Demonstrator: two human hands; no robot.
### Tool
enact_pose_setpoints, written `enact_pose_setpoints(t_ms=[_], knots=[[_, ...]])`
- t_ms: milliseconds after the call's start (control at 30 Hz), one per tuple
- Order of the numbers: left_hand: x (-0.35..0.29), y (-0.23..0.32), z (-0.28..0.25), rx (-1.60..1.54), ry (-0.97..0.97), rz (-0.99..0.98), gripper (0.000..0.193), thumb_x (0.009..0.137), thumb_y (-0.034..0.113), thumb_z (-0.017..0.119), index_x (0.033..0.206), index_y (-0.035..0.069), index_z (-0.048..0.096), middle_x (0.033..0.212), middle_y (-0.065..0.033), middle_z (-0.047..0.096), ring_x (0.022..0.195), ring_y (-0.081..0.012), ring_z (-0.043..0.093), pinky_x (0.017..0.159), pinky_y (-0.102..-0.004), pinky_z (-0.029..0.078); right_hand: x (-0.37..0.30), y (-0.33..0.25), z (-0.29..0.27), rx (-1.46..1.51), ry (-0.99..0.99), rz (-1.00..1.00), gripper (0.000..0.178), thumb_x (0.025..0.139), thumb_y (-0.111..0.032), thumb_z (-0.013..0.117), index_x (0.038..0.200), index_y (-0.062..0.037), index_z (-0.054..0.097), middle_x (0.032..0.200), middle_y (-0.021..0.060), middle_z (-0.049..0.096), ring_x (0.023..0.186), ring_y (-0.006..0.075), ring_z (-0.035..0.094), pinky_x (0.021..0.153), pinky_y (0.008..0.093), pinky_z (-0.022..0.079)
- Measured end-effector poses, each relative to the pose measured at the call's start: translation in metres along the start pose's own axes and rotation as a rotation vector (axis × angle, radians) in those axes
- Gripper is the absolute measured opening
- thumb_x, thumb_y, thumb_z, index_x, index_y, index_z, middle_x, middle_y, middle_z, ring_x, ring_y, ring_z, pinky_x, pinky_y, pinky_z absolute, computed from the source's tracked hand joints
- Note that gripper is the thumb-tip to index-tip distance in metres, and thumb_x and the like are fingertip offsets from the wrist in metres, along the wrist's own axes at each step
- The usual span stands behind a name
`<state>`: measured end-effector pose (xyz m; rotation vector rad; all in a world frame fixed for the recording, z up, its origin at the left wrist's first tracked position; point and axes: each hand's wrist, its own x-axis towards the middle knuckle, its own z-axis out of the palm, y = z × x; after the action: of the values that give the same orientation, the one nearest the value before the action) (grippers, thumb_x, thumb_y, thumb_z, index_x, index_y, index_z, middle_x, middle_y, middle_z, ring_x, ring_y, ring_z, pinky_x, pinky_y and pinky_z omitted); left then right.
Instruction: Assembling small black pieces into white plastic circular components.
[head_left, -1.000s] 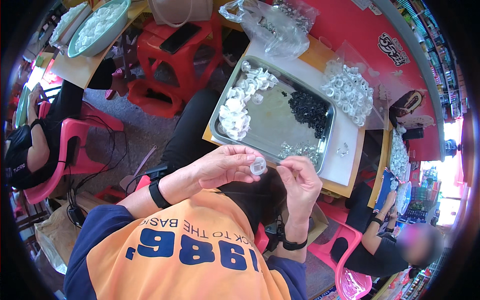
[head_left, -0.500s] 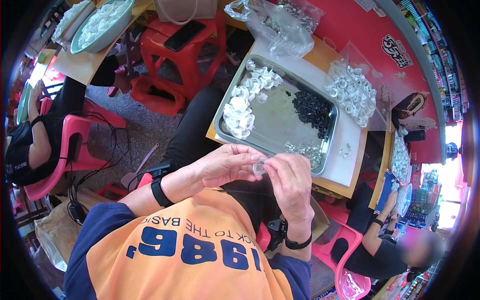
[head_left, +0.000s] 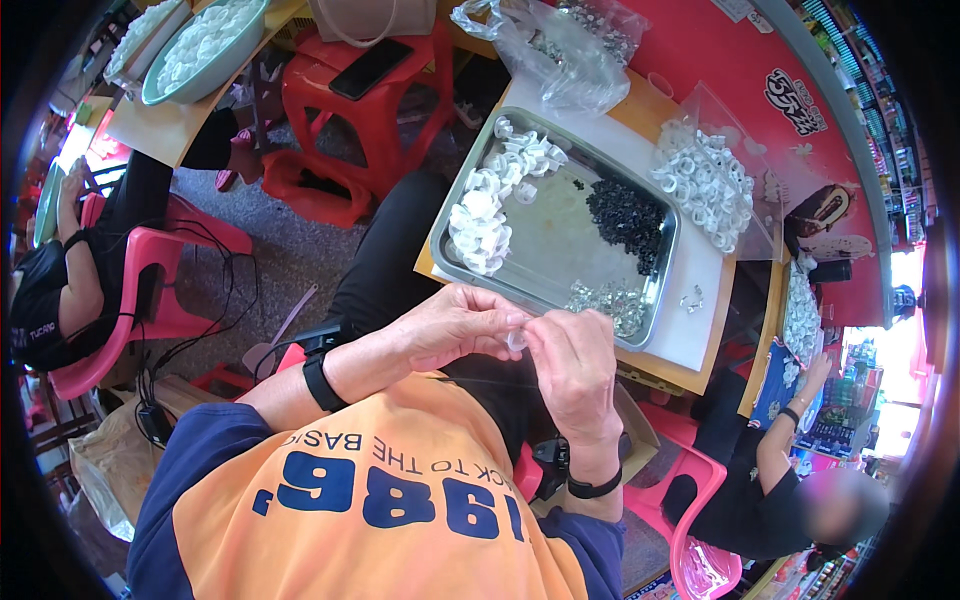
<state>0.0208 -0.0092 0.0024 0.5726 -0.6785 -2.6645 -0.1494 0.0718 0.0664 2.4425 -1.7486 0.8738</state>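
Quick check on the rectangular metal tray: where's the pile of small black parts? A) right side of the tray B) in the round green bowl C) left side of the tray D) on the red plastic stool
A: the heap of small black parts lies in the right part of the rectangular metal tray, while the white ring-shaped plastic pieces fill its left side.

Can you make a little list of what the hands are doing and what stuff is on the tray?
left hand: pinches a small clear plastic piece at the fingertips
right hand: meets the left at that same piece
metal tray: sits on the table beyond the hands
white plastic rings: piled on the tray's left side
small black parts: heaped on its right
clear pieces: near the front edge
red stool: holds a black phone
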Motion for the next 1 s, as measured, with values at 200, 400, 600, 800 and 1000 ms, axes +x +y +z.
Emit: enact_pose_setpoints(t_ms=[200, 400, 600, 800, 1000], knots=[[0.0, -0.003, -0.006, -0.018, -0.003, 0.008, 0.025, 0.093, 0.021, 0.064, 0.105, -0.001, 0.068, 0.091, -0.0068, 0.069, 0.083, -0.0148, 0.068, 0.08, -0.0263, 0.056, -0.001, 0.001, 0.009, 0.08, 0.037, 0.029, 0.021, 0.075, 0.0, 0.07, 0.095, -0.004, 0.064, 0.086, 0.0066, 0.059, 0.08, 0.0239, 0.058, 0.077, 0.0366, 0.046], [-0.002, 0.005, 0.004, -0.045, 0.032, -0.015, 0.028, 0.093, 0.02, 0.064, 0.112, -0.001, 0.066, 0.099, -0.0093, 0.069, 0.089, -0.0169, 0.068, 0.082, -0.0263, 0.056, -0.005, 0.001, 0.01, 0.588, 0.128, 0.557, 0.015, 0.083, -0.003, 0.071, 0.097, -0.0005, 0.067, 0.089, 0.0077, 0.063, 0.073, 0.015, 0.06, 0.067, 0.0269, 0.049], [-0.004, 0.005, 0.013, 0.299, 0.174, 0.138, 0.026, 0.094, 0.014, 0.061, 0.113, -0.004, 0.064, 0.099, -0.009, 0.067, 0.091, -0.0138, 0.067, 0.081, -0.0271, 0.058, -0.011, -0.004, 0.018, 0.717, 0.079, 0.779, 0.013, 0.086, -0.001, 0.069, 0.098, 0.0025, 0.067, 0.086, 0.0056, 0.065, 0.068, 0.0082, 0.062, 0.061, 0.021, 0.049], [-0.003, -0.003, 0.014, 0.602, 0.268, 0.349, 0.016, 0.089, 0.003, 0.064, 0.103, -0.006, 0.064, 0.095, -0.0064, 0.065, 0.086, -0.0113, 0.067, 0.074, -0.0217, 0.057, -0.007, -0.013, 0.02, 0.673, 0.164, 0.797, 0.014, 0.083, 0.004, 0.07, 0.096, 0.0028, 0.067, 0.087, 0.0059, 0.064, 0.067, 0.0101, 0.066, 0.058, 0.021, 0.052], [-0.004, -0.006, 0.014, 0.663, 0.342, 0.365, 0.013, 0.083, 0.002, 0.067, 0.094, -0.004, 0.067, 0.09, -0.0061, 0.066, 0.078, -0.0093, 0.067, 0.067, -0.0198, 0.053, -0.009, -0.015, 0.024, 0.557, 0.147, 0.709, 0.014, 0.08, 0.006, 0.07, 0.093, 0.0014, 0.066, 0.087, 0.0066, 0.063, 0.07, 0.0107, 0.067, 0.061, 0.0225, 0.054]])
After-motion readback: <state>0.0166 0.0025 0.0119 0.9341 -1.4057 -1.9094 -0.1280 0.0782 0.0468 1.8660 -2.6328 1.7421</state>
